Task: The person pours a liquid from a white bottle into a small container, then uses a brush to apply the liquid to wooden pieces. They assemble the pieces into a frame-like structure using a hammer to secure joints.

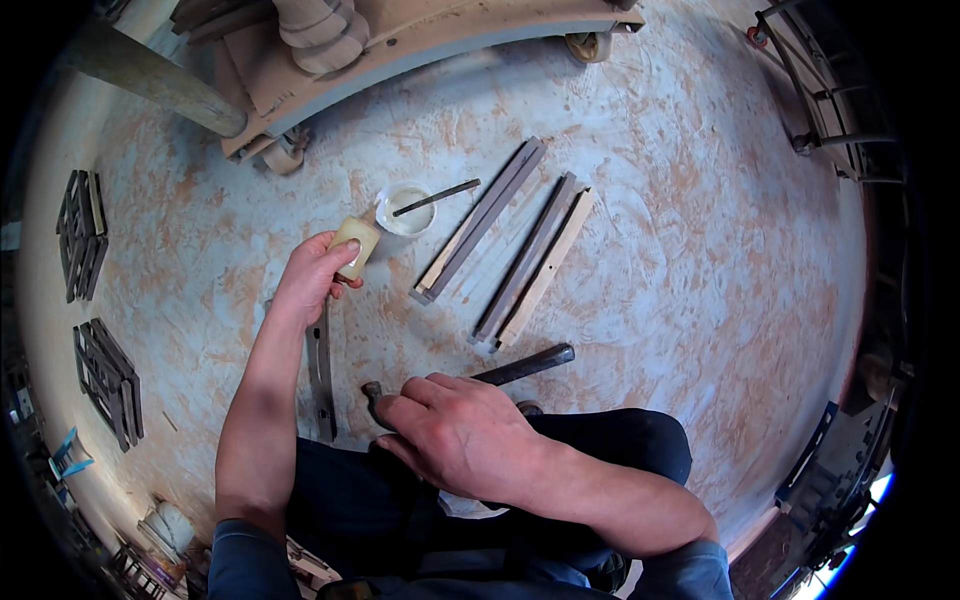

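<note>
My left hand (318, 272) grips a small pale yellow plastic bottle (357, 246), its narrow tip beside a white bowl. That bowl (408, 226) holds whitish stuff, and a dark flat stick (437, 197) lies across its rim. My right hand (468, 438) is curled over a hammer in front of my knees. The hammer's dark handle (530, 365) sticks out to the right and its metal head (373, 392) shows at the left; the fingertips are partly hidden. Dark and pale wooden strips (482, 220) lie paired on the floor, with another pair (535, 265) to their right.
A dark slotted wooden piece (320, 370) lies under my left forearm. Stacks of dark wooden frames (83, 235) lie at the far left, with another stack (108, 382) nearer. A wheeled wooden platform (440, 47) stands ahead. A metal rack (830, 95) is at the upper right.
</note>
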A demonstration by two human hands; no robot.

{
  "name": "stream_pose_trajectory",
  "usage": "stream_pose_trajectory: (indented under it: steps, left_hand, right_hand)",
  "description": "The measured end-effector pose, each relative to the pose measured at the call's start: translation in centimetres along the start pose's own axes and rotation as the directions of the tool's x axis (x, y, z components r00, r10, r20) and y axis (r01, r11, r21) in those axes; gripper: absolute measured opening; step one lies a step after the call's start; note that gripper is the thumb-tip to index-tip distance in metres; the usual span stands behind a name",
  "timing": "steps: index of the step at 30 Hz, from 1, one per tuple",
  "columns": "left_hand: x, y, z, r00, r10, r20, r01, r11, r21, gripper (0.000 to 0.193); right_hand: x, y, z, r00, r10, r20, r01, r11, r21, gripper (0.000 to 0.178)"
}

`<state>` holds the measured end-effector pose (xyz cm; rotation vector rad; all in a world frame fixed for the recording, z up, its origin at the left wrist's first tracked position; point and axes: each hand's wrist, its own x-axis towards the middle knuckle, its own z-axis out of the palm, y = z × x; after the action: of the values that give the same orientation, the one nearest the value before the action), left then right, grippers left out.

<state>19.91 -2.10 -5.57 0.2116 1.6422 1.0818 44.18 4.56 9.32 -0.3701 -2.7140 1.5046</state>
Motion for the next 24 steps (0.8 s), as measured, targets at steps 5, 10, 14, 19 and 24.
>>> stream_pose_trajectory:
  steps: [5, 10, 14, 19, 24]
  left_hand:
    - [0.24, -0.03, 0.12, 1.000, -0.017, -0.008, 0.017, 1.000, -0.005, 0.034]
    - [0.27, 0.13, 0.16, 1.000, -0.030, -0.003, 0.030, 1.000, -0.001, 0.034]
    - [0.42, 0.04, 0.04, 1.000, -0.030, 0.005, 0.030, 1.000, 0.004, 0.035]
    - [0.40, 0.09, 0.14, 1.000, -0.030, -0.003, 0.031, 0.999, 0.017, 0.035]
    - [0.33, 0.26, 0.26, 0.999, -0.033, -0.004, 0.033, 0.999, 0.038, 0.036]
  right_hand:
    - [0.06, 0.24, 0.01, 1.000, -0.003, 0.029, 0.003, 1.000, -0.013, 0.024]
    - [0.13, 0.30, 0.21, 0.999, 0.004, 0.035, -0.003, 1.000, -0.019, 0.025]
    - [0.20, 0.32, 0.12, 0.999, 0.005, 0.040, -0.005, 1.000, -0.019, 0.025]
    - [0.31, 0.24, 0.09, 1.000, -0.005, -0.006, 0.005, 1.000, -0.004, 0.017]
    - [0.29, 0.28, 0.16, 1.000, -0.005, -0.007, 0.005, 1.000, -0.010, 0.017]
